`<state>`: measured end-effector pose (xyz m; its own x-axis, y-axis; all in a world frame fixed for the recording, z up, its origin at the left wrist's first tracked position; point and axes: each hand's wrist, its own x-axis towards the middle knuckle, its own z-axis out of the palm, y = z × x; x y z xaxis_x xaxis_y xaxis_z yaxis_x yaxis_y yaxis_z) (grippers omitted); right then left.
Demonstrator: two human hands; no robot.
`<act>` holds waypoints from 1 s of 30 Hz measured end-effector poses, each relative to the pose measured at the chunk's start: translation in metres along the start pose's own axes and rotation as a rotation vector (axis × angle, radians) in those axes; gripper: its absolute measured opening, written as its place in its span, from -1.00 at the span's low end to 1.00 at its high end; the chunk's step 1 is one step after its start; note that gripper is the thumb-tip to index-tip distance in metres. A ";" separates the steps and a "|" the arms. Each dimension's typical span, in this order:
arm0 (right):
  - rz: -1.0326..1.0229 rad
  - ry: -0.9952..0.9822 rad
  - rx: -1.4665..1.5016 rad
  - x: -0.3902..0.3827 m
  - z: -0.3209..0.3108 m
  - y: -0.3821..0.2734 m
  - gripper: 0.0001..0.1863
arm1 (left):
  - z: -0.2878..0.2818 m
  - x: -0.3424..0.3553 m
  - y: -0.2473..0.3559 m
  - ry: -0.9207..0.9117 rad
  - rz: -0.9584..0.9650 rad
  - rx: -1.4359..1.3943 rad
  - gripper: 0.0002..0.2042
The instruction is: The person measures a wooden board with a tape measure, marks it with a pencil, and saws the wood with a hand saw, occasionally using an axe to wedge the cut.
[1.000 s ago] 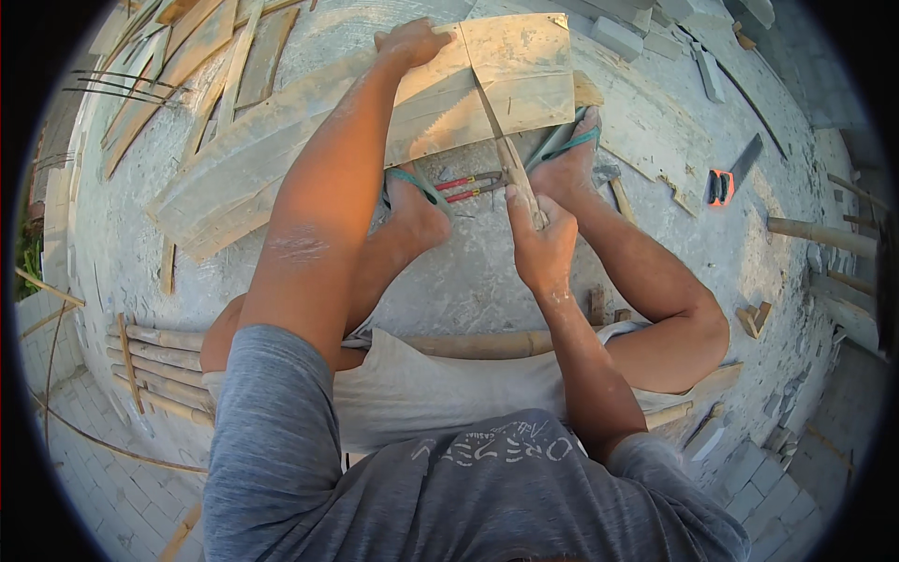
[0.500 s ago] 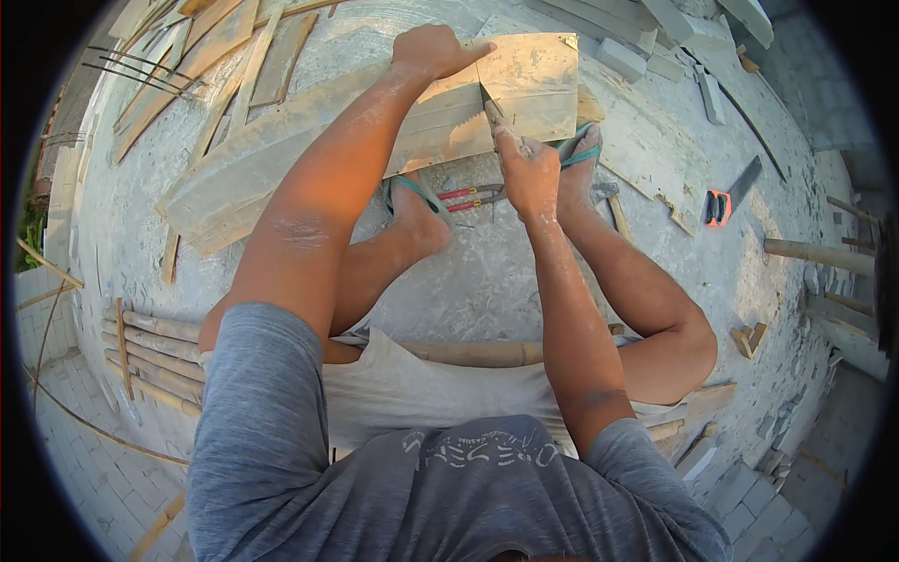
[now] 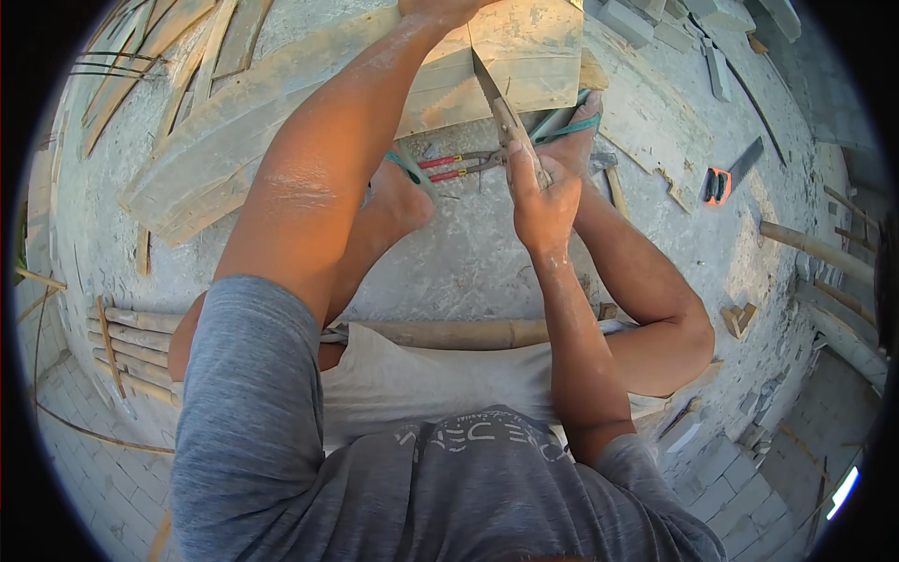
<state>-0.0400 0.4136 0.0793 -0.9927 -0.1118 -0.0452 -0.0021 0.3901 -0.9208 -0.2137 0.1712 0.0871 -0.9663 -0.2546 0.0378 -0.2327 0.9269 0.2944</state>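
Note:
A long, weathered wooden board lies across my feet, with a straight dark line running across it. My right hand is closed round the wooden handle of a handsaw; its blade slants up to the board's near part, at the line. At the top rim of the picture my left hand rests at the board's far edge and grips it, its fingers mostly out of sight. Between my feet lie red-handled pliers, and a hammer sits beside my right foot.
A second handsaw with an orange and black handle lies on the concrete at right. Loose planks and thin rods are at upper left, pale blocks at upper right. Bamboo poles run beneath me.
My right hand has drawn the saw back toward me, so more of its blade shows. The view has shifted, and the board and my left hand now sit higher in the picture.

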 end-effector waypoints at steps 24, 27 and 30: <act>-0.026 -0.077 -0.090 -0.019 0.012 0.002 -0.54 | -0.014 0.006 -0.020 -0.272 0.002 0.028 -0.14; -0.084 0.038 -0.169 0.033 0.037 0.008 -0.53 | -0.014 0.009 0.001 -0.283 0.001 0.003 -0.13; -0.026 -0.078 -0.034 -0.044 -0.001 -0.005 -0.56 | -0.021 0.002 -0.016 -0.301 -0.077 0.023 -0.13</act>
<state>0.0038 0.4178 0.0868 -0.9799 -0.1926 -0.0529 -0.0328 0.4165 -0.9085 -0.2093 0.1505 0.1024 -0.9341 -0.2343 -0.2694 -0.3055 0.9150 0.2634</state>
